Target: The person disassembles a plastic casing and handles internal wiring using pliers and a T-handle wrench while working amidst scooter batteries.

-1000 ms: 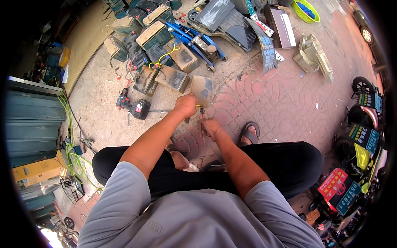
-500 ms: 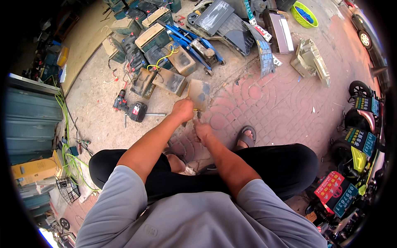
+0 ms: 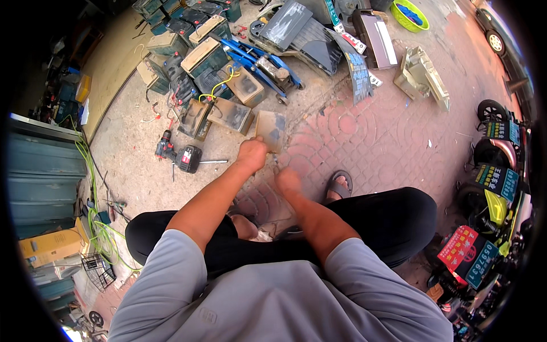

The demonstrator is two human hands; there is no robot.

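My left hand [image 3: 252,154] is closed in a fist at the near side of a dusty brown battery [image 3: 270,129], its fingertips hidden from me. Just right of it and nearer, my right hand [image 3: 288,182] is closed too, its thumb side turned toward the left hand. Something small and thin shows in the gap between the two hands, too small to name. To the left on the concrete lies a black and red cordless drill [image 3: 178,154], with a metal rod [image 3: 213,162] beside it.
Several used batteries [image 3: 231,115] crowd the ground ahead, one with a yellow cable [image 3: 219,85]. Behind them stand a blue floor jack [image 3: 259,67] and dark plastic panels [image 3: 307,40]. Parked scooters [image 3: 496,182] line the right; green cables [image 3: 94,199] trail at the left.
My right hand has drawn slightly right, away from my left hand. The yellow bit seen between them earlier barely shows now. The view has shifted a little.
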